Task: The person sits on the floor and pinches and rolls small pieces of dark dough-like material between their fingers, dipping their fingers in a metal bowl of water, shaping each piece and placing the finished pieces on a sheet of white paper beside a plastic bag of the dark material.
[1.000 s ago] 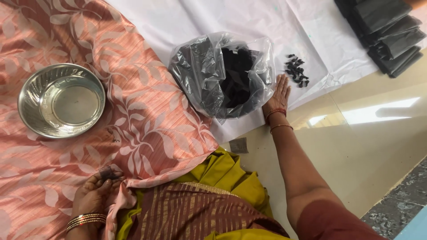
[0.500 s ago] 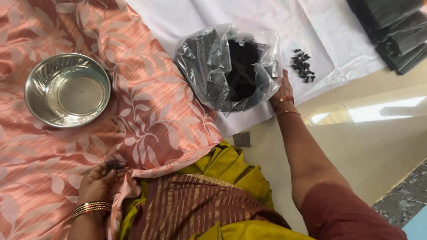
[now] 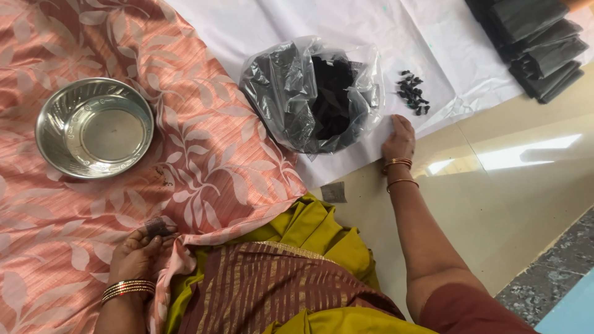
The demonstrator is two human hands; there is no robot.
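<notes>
My left hand (image 3: pixel 137 252) rests at the near edge of a pink leaf-patterned cloth (image 3: pixel 204 142), its fingers closed on a small dark lump (image 3: pixel 158 227). My right hand (image 3: pixel 399 138) lies flat, fingers together, on the edge of a white sheet (image 3: pixel 272 25), beside a clear plastic bag (image 3: pixel 312 93) holding black pieces. The hand touches the sheet, not the bag. A small heap of black bits (image 3: pixel 413 93) sits on the sheet just beyond the right hand. An empty steel bowl (image 3: pixel 94 127) stands on the pink cloth, far left.
A stack of black folded pouches (image 3: pixel 537 43) lies at the top right corner. Glossy beige floor (image 3: pixel 513 185) spreads to the right. A small grey scrap (image 3: pixel 334 192) lies on the floor near my yellow and maroon clothing (image 3: pixel 272 278). Dark crumbs (image 3: pixel 166 179) dot the pink cloth.
The view has shifted a little. My right hand slid from the bag's near side to the sheet's edge right of it. My left hand stays on the dark lump.
</notes>
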